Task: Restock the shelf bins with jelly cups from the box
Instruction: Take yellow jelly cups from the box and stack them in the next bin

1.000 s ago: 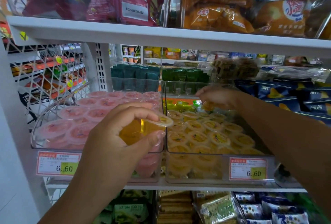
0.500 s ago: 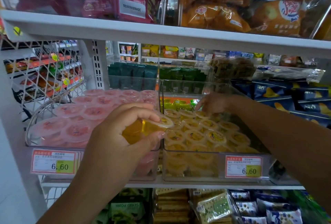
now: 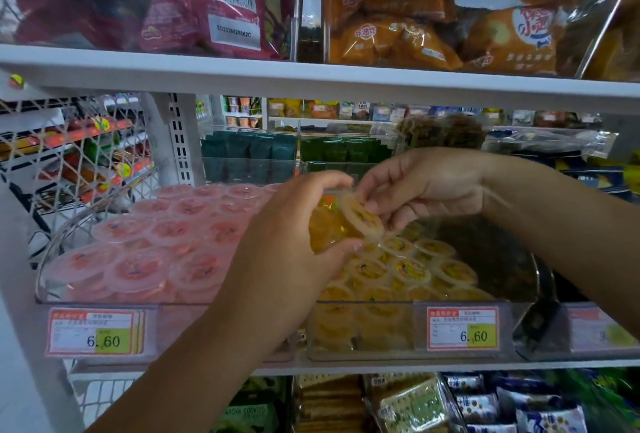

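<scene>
Two clear shelf bins sit side by side. The left bin [image 3: 55, 280] is full of pink jelly cups [image 3: 166, 252]. The right bin [image 3: 367, 346] holds several yellow jelly cups [image 3: 408, 269]. Above the divider between them, my left hand [image 3: 287, 245] grips a yellow jelly cup [image 3: 360, 219], lid tilted toward the right. My right hand [image 3: 422, 186] has its fingertips on that cup's lid rim. The box is not in view.
A white shelf board [image 3: 311, 79] with red and orange snack bags runs close overhead. Price tags reading 6.60 [image 3: 462, 328] front both bins. A wire mesh panel [image 3: 69, 155] stands at left. Cookie packs [image 3: 415, 405] fill the shelf below.
My right hand left the far end of the yellow bin and came back to the cup in my left hand. My left hand carried the cup right, over the bin divider.
</scene>
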The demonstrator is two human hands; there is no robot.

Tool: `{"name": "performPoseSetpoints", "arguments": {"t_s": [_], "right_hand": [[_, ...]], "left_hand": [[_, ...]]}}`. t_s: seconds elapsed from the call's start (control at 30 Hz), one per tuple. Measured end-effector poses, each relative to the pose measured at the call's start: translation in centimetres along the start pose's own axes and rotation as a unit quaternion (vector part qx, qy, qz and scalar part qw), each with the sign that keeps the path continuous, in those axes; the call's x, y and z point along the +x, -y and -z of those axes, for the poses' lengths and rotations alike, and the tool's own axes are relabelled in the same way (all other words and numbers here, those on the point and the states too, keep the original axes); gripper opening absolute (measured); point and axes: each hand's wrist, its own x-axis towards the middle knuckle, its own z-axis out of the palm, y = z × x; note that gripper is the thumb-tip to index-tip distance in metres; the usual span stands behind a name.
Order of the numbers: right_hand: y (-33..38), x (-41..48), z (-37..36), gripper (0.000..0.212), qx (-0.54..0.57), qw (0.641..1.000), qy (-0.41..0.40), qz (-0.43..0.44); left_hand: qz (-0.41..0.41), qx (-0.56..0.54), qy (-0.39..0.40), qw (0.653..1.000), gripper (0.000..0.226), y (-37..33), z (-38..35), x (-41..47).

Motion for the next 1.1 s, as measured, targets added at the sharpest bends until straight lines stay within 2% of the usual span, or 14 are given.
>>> {"name": "performPoseSetpoints", "arguments": {"t_s": [0.03, 0.07, 0.13, 0.17, 0.2, 0.27, 0.37, 0.5, 0.63, 0.67, 0.73, 0.83, 0.93, 1.1], "right_hand": [[-0.4, 0.3, 1.2, 0.018, -0.084, 0.995, -0.051, -0.007], [-0.8, 0.8, 2.6, 0.015, -0.218, 0.968, -0.124, -0.014], [-2.3, 2.3, 5.7, 0.014, -0.484, 0.843, -0.233, -0.025], [-3.2, 3.2, 7.0, 0.016, -0.550, 0.797, -0.244, -0.042], [-4.2, 4.0, 7.8, 0.018, -0.583, 0.775, -0.235, -0.070], [-5.8, 5.4, 8.7, 0.021, -0.602, 0.764, -0.199, -0.119], [-7.2, 6.7, 9.1, 0.018, -0.621, 0.758, -0.151, -0.132], [-8.3, 7.3, 9.2, 0.021, -0.600, 0.774, -0.119, -0.164], [-7.9, 7.0, 8.7, 0.022, -0.565, 0.796, -0.154, -0.154], [-7.3, 6.5, 8.3, 0.022, -0.546, 0.807, -0.189, -0.124], [-5.6, 5.0, 6.7, 0.019, -0.443, 0.865, -0.236, -0.013], [-2.5, 1.8, 1.9, 0.034, -0.262, 0.944, -0.173, 0.098], [-1.2, 0.6, -2.7, 0.048, -0.255, 0.946, -0.124, 0.159], [-1.1, 2.5, -5.0, 0.036, -0.210, 0.913, -0.211, 0.279]], "left_hand": [[0.005, -0.013, 0.000, 1.000, 0.059, 0.1, 0.0, 0.0], [0.009, -0.027, 0.001, 1.000, 0.060, 0.3, 0.1, 0.0], [0.016, -0.051, 0.016, 0.998, 0.057, 0.8, 0.4, -0.4], [0.016, -0.060, 0.028, 0.998, 0.055, 0.9, 0.6, -0.6], [0.014, -0.064, 0.040, 0.997, 0.053, 1.0, 0.7, -0.8], [0.015, -0.064, 0.061, 0.996, 0.052, 1.2, 0.9, -1.1], [0.021, -0.067, 0.066, 0.995, 0.057, 1.4, 1.0, -1.2], [0.027, -0.053, 0.062, 0.996, 0.058, 1.8, 1.4, -1.0], [0.027, -0.063, 0.050, 0.996, 0.057, 2.0, 1.6, -0.9], [0.032, -0.074, 0.044, 0.996, 0.059, 2.1, 1.6, -0.8], [0.050, -0.098, 0.030, 0.993, 0.062, 2.2, 1.6, -0.4], [0.090, -0.139, 0.009, 0.986, 0.071, 2.6, 1.4, 1.0], [0.118, -0.163, 0.000, 0.980, 0.078, 2.6, 1.3, 3.0], [0.136, -0.181, 0.006, 0.974, 0.071, 2.6, 0.9, 5.3]]}}
